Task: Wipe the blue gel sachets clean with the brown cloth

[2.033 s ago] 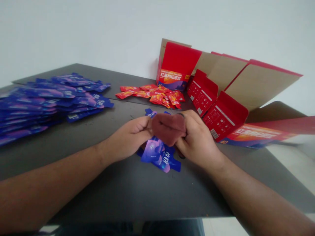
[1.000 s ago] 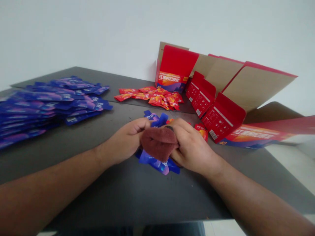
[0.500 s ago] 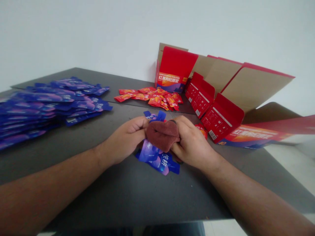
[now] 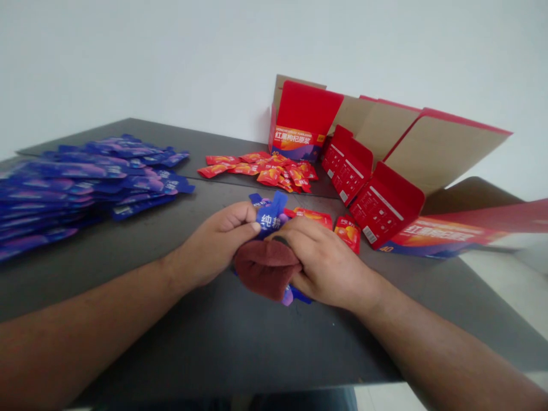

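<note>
Sachet (image 4: 270,220): clamped in left hand (image 4: 225,237), likely to steady it; on sachet's near side, cloth (image 4: 266,271), bunched and gripped in right hand (image 4: 329,260), apparently for firm hold.

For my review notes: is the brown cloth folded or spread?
Folded: the cloth is doubled over on itself, a deep crease showing, in the right hand.

Forearms (image 4: 128,299) slant inward, left grip (image 4: 225,240) pinched, right grip (image 4: 327,262) curled.

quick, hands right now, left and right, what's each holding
Left hand: closed, pinching a blue packet.
Right hand: closed, gripping the brown cloth.
</note>
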The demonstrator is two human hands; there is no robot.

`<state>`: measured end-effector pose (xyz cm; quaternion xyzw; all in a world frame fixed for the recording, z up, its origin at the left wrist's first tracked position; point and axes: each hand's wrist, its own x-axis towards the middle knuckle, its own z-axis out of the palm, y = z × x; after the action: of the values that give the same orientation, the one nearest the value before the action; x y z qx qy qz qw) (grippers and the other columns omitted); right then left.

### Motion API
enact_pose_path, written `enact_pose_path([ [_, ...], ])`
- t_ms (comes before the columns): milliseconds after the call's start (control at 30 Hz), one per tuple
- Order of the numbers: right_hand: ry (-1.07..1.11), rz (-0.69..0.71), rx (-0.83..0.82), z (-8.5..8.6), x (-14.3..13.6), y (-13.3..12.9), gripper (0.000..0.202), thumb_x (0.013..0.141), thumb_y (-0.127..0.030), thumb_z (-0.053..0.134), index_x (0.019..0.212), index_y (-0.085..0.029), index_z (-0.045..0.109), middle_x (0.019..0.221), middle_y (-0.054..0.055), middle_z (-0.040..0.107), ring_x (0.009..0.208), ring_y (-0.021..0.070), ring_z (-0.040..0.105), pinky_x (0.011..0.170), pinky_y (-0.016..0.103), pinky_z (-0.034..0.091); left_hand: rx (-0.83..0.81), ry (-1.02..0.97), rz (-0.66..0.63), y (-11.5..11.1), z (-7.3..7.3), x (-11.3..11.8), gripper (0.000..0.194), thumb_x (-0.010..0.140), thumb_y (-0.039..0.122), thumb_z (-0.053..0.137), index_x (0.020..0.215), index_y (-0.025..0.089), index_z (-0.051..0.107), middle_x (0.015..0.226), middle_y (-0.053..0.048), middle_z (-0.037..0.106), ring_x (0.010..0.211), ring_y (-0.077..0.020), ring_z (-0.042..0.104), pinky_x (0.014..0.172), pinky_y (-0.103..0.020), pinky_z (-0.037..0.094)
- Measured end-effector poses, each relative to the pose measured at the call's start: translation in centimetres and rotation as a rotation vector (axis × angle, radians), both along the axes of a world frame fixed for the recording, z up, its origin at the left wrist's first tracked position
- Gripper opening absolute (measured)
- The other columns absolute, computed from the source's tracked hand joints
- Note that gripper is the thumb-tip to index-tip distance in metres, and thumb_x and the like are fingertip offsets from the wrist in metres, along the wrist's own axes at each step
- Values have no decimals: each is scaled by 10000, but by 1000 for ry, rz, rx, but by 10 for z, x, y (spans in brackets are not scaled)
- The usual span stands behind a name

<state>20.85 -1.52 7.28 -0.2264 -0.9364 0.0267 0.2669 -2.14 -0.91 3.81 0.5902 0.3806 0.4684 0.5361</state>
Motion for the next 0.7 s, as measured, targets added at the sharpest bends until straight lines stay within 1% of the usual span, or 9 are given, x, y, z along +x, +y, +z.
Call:
enact_pose_path([
  [100,34,-118,15,-1,0,1,145,966,-163,608,1104,-147,647,1072,148,704,974,281,670,864,444,610,-8,-50,14,0,-1,0,258,945,273,668,780,209,479,731,32,501,638,-118,426,575,-253,347],
  [133,33,-114,15,-1,0,0,148,963,-164,613,1107,-149,647,1067,143,704,973,278,671,866,440,612,-4,-47,21,0,-1,0,255,945,266,664,777,208,481,730,33,499,638,-117,423,576,-252,347],
  [267,-30,54,-1,-2,0,-2,254,996,-190,637,1249,-165,640,1180,131,729,1110,273,689,970,427,605,40,58,47,-1,4,0,255,960,257,649,756,197,508,747,26,519,664,-115,444,601,-249,373],
  [300,-36,54,-4,-2,0,-2,261,1002,-196,638,1261,-166,639,1188,131,731,1122,275,690,978,428,604,44,63,51,-1,5,0,257,959,259,653,756,197,508,747,27,519,667,-115,445,603,-248,374],
  [433,-9,-96,-2,-2,1,-1,202,990,-187,616,1186,-160,654,1129,141,721,1041,278,689,914,438,610,24,-21,61,-1,5,0,258,945,275,663,764,206,492,709,40,485,638,-118,416,583,-248,352],
  [467,-13,-91,-8,-2,1,-2,199,990,-184,613,1183,-161,656,1131,140,721,1045,277,687,920,437,609,20,-28,69,-1,5,1,257,941,277,663,761,207,493,701,41,484,629,-118,410,578,-249,348],
  [600,-91,65,-34,-3,-2,-4,248,1012,-213,631,1254,-165,655,1202,129,728,1134,270,683,991,430,597,18,29,105,-2,6,1,265,930,287,673,737,203,513,672,41,489,595,-114,396,556,-252,338],
  [633,-98,68,-32,-4,-2,-5,253,1014,-221,635,1260,-164,656,1209,129,727,1134,269,682,989,429,597,14,31,106,-2,6,1,266,929,292,677,738,203,514,671,39,494,595,-115,405,556,-253,341],
  [700,-71,7,-19,-4,-2,-4,239,1015,-223,634,1242,-154,662,1177,133,727,1084,269,684,948,427,602,4,-3,106,-1,6,1,264,924,293,682,747,206,507,678,35,504,604,-118,426,561,-253,348],
])
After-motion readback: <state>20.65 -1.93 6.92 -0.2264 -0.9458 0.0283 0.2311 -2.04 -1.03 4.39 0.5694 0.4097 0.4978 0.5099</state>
